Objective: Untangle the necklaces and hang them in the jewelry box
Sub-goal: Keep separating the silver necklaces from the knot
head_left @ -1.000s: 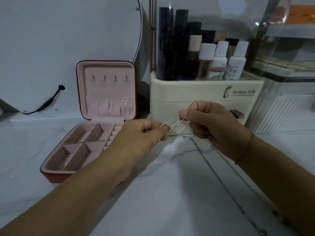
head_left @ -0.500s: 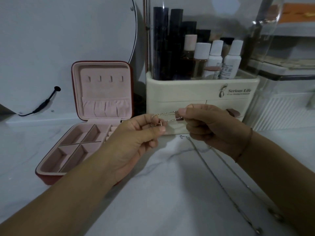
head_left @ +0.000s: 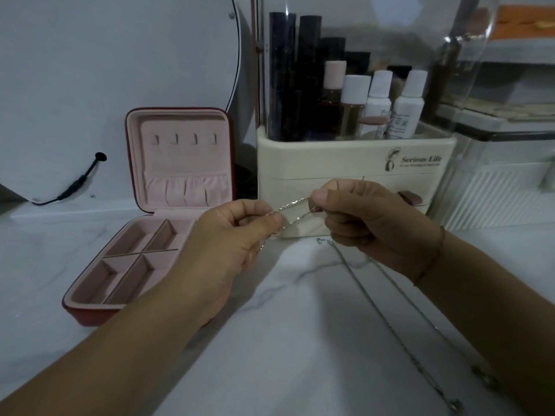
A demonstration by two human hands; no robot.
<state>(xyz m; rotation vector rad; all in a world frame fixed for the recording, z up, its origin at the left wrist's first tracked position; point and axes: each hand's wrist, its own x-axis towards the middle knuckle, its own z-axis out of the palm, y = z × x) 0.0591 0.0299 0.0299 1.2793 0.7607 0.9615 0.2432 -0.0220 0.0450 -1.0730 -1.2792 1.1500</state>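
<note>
The silver chain (head_left: 292, 210) was stretched in the air between both hands. The left hand (head_left: 228, 244) pinched one end and the right hand (head_left: 369, 223) pinched the other, right in front of the cream organizer (head_left: 330, 175). Another chain (head_left: 390, 319) lay on the marble table (head_left: 285, 340) under the right wrist. The red jewelry box (head_left: 90, 310) sat open on the left, with pink dividers and four lid hooks. White-capped bottles (head_left: 381, 103) and dark tubes (head_left: 295, 76) stood in the organizer.

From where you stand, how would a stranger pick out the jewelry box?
Find the round mirror at the left. At its foot, beside the cream cosmetics organizer, sits the jewelry box, lid open. Only it is red outside with pink lining and four hooks.
</note>
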